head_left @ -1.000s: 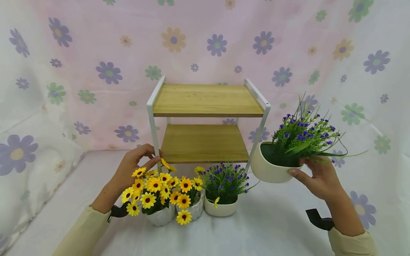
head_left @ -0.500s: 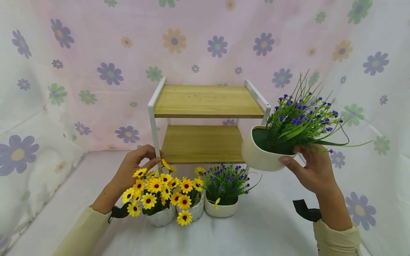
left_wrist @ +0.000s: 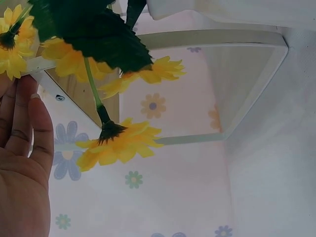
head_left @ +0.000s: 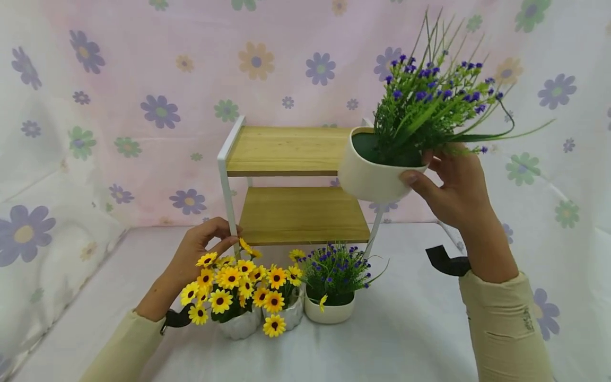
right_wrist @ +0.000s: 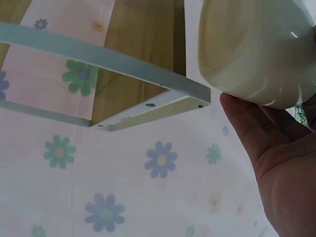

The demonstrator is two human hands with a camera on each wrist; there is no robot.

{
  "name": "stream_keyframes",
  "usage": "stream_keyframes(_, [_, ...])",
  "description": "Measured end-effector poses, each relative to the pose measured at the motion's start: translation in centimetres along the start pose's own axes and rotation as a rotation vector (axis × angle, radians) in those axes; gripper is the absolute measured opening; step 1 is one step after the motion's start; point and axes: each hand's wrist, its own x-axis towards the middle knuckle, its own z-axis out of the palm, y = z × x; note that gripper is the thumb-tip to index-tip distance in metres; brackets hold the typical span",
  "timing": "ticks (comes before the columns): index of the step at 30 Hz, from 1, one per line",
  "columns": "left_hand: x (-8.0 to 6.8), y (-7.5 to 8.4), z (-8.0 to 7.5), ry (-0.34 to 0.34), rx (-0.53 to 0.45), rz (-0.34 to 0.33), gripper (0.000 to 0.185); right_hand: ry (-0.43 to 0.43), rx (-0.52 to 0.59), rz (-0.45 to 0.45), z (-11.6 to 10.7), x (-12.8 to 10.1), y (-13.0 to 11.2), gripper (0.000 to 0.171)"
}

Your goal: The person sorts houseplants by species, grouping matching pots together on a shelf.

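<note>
Leaning in the right hand (head_left: 458, 185); purple-flowered pot (head_left: 377, 175)

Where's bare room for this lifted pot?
Upper shelf, left of the lifted pot; the lower shelf beneath; tabletop between the standing purple-flowered pot and right sleeve. Crowded: front left, by the sunflower pots and left hand.
</note>
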Motion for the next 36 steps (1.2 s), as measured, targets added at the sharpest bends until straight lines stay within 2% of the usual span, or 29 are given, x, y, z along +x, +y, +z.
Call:
stream_keyframes(7, [-0.1, 0.2, -0.1, 0.004, 0.012, -0.002, 0.023, -0.044, -0.094, 0.063, 0.6, 3.3, 1.7, 0.070])
stream_keyframes(10, [-0.1, 0.1, -0.1, 0.006, 0.019, -0.007, 0.023, -0.037, -0.113, 0.114, 0.9, 4.0, 2.5, 0.044])
stream_keyframes(13, [0.1, 0.0, 0.0, -0.001, 0.019, -0.010, 0.021, -0.018, -0.129, 0.183, 1.1, 4.2, 3.0, 0.029])
stream_keyframes(19, [0.1, -0.1, 0.0, -0.003, 0.025, -0.008, 0.020, -0.001, -0.159, 0.295, 1.6, 4.7, 3.8, 0.023])
stream_keyframes(29, [-0.1, -0.1, 0.1, 0.006, 0.038, -0.010, 0.022, -0.020, -0.199, 0.356, 2.1, 5.2, 5.4, 0.024])
stream_keyframes(36, [-0.1, 0.0, 0.2, 0.016, 0.034, -0.009, 0.021, -0.030, -0.196, 0.380, 2.2, 5.2, 5.4, 0.023])
